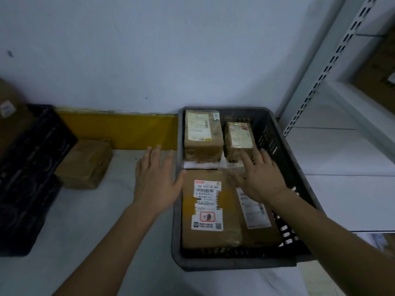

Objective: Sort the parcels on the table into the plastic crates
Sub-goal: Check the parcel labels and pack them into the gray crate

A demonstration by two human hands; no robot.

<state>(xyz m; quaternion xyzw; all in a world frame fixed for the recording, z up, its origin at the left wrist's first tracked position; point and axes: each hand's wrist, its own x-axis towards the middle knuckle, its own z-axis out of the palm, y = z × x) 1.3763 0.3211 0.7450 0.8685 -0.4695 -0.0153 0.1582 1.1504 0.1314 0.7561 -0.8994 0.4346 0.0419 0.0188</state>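
A grey plastic crate (269, 124) stands at the right of the table and holds several brown cardboard parcels. A large parcel with a white label (208, 227) lies at its front; two smaller ones (202, 135) (238, 135) sit at the back. My left hand (156, 180) hovers open, fingers spread, over the crate's left rim and the table. Above the crate's middle, my right hand (259, 178) is open with straight fingers, near the small back-right parcel. One brown parcel (85, 163) lies on the table at the left.
A dark plastic crate (27, 174) stands at the table's left edge, with a brown box (10, 116) behind it. White metal shelving (342, 124) rises at the right. A yellow strip (119, 129) runs along the wall behind the table.
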